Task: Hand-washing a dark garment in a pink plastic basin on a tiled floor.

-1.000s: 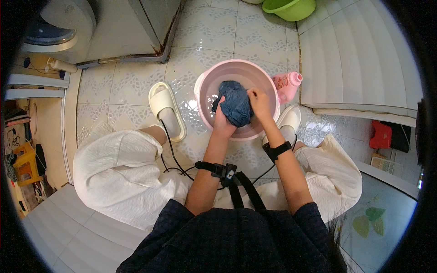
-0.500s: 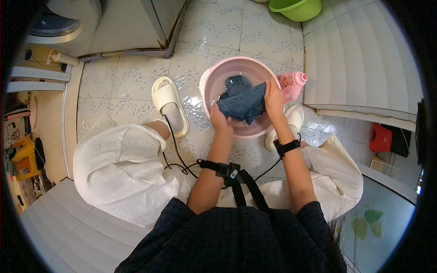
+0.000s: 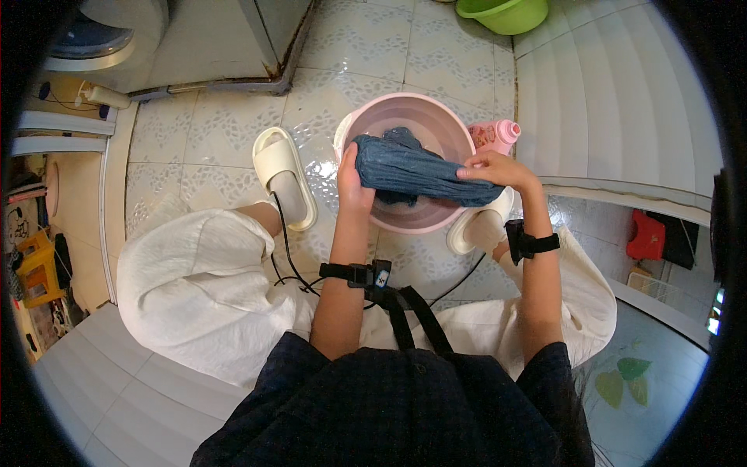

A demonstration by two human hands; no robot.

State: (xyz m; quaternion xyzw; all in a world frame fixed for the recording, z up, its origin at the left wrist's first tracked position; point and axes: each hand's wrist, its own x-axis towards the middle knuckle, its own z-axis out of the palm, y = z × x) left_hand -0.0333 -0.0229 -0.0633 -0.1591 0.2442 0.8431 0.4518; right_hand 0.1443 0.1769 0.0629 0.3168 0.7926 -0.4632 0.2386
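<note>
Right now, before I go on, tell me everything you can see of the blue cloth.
The blue cloth looks like wet, denim-like fabric, dark and creased. Its upper length is drawn out sideways, with folds running along it, between the left hand at one end and the right hand near the other. That right end reaches past the rim of the pink basin in this view; more cloth lies bunched below, inside. Whether it touches the rim, I cannot tell.

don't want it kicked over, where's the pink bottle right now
In the head view, the bottle is right of centre, beside the basin and just beyond the right hand.
</note>
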